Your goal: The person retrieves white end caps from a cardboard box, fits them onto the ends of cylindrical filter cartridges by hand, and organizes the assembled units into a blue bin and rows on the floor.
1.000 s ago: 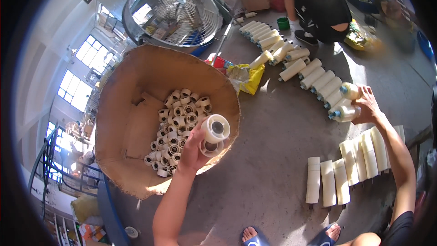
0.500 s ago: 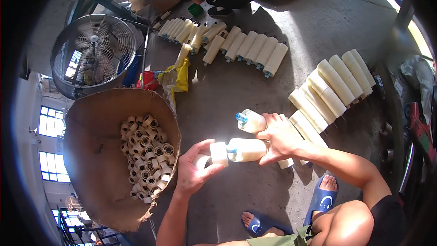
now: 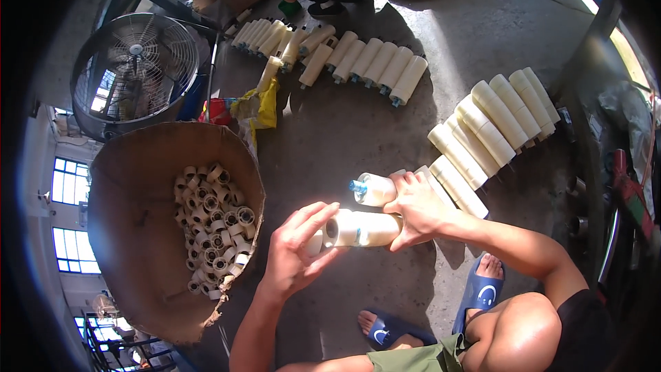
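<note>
smooth-looking cream rollers (image 3: 380, 190), stubby hollow rings (image 3: 345, 226) | right grip (image 3: 421, 208) clutches two at once | left grip (image 3: 292, 253) curls round rings, front one's up against the lower roller's (image 3: 381, 230) end

The left hand (image 3: 292, 251) curves into a C, fingers above and thumb below, gripping, its hollow turned toward the right hand (image 3: 423, 207). The left forearm (image 3: 256, 320) slopes down and left from that hand, the wrist nearly straight. The right hand sits near it, back upward, fingers curled in a grip, thumb stretched low and leftward. The right forearm (image 3: 509, 234) runs rightward from its hand to a bent elbow.
</note>
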Tool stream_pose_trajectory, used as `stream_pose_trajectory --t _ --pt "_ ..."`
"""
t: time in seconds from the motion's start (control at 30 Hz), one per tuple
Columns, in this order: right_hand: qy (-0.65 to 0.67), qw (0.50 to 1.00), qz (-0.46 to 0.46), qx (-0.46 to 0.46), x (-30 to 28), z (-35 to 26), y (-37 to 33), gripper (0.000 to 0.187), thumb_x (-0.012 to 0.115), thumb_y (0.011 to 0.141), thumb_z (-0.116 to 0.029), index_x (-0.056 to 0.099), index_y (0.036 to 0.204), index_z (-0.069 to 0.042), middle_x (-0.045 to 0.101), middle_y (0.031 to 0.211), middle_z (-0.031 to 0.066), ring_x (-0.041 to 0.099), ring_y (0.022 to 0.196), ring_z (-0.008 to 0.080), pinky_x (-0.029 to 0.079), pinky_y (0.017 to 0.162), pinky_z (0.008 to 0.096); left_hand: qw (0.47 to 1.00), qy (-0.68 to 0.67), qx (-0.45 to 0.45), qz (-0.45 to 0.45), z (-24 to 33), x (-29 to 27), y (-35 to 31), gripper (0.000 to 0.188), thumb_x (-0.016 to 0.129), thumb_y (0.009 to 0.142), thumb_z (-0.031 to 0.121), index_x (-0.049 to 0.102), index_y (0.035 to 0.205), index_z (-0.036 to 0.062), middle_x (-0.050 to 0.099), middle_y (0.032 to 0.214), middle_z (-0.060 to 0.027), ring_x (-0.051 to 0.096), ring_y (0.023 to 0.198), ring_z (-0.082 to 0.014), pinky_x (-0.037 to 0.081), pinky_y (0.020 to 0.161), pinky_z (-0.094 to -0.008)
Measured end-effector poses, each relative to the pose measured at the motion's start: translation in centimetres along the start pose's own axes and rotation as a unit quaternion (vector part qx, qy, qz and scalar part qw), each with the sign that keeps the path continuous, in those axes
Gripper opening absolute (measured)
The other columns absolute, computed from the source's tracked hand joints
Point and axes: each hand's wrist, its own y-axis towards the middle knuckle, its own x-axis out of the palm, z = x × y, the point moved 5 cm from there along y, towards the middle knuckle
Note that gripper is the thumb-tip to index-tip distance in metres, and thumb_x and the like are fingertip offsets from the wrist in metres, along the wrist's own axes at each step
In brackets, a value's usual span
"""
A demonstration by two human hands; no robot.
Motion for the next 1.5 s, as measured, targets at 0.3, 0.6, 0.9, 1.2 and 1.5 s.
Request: stream_pose_trajectory --t 0.3,0.6,0.9,1.2,1.5 --pt "0.005 1.000 0.021 0.001 1.2 0.0 -1.0 0.067 0.088 0.054 -0.061 0.082 0.099 -0.011 0.057 0.119 0.0250 0.048 0.119 0.0397 0.041 0.101 0.0515 0.986 -0.038 -0.160 -0.001 -1.3 1.3 -0.3 0.058 0.090 0.080 0.022 0.067 0.126 -0.0043 0.074 0.108 -0.0158 0.072 0.098 -0.0199 0.058 0.087 -0.0321" --pt "0.056 0.998 -0.005 0.024 0.2 0.2 -1.4 0.071 0.087 0.050 -0.060 0.082 0.098 -0.009 0.058 0.120 0.0251 0.051 0.118 0.0400 0.042 0.102 0.0509 0.945 -0.194 -0.263 -0.030 -4.9 1.7 -1.5 0.045 0.085 0.087 0.022 0.069 0.122 -0.0020 0.072 0.090 -0.0049 0.065 0.081 -0.0103 0.053 0.075 -0.0268" --pt "0.093 0.996 -0.013 0.003 2.6 -0.4 -1.9 0.070 0.086 0.051 -0.058 0.081 0.095 -0.004 0.062 0.117 0.0257 0.056 0.113 0.0393 0.042 0.098 0.0488 0.918 -0.280 -0.272 -0.071 -4.9 2.8 -2.1 0.039 0.064 0.103 0.026 0.068 0.127 -0.0041 0.073 0.099 -0.0047 0.064 0.090 -0.0090 0.051 0.079 -0.0239" --pt "0.350 0.934 -0.070 0.019 4.3 -0.2 -2.8 0.074 0.087 0.056 -0.064 0.082 0.105 -0.008 0.060 0.105 0.0215 0.061 0.106 0.0361 0.049 0.090 0.0473 0.720 -0.620 -0.312 0.013 -7.9 2.7 -5.3 0.070 0.028 0.110 0.051 0.054 0.138 -0.0065 0.066 0.091 -0.0220 0.063 0.072 -0.0251 0.052 0.060 -0.0364" --pt "0.379 0.925 -0.018 -0.027 3.3 -0.8 -3.5 0.066 0.089 0.060 -0.060 0.082 0.101 -0.009 0.063 0.105 0.0198 0.058 0.109 0.0349 0.048 0.091 0.0468 0.710 -0.645 -0.285 0.009 -7.1 2.3 -5.1 0.074 0.029 0.108 0.055 0.053 0.141 -0.0063 0.067 0.088 -0.0223 0.063 0.070 -0.0249 0.050 0.058 -0.0355"
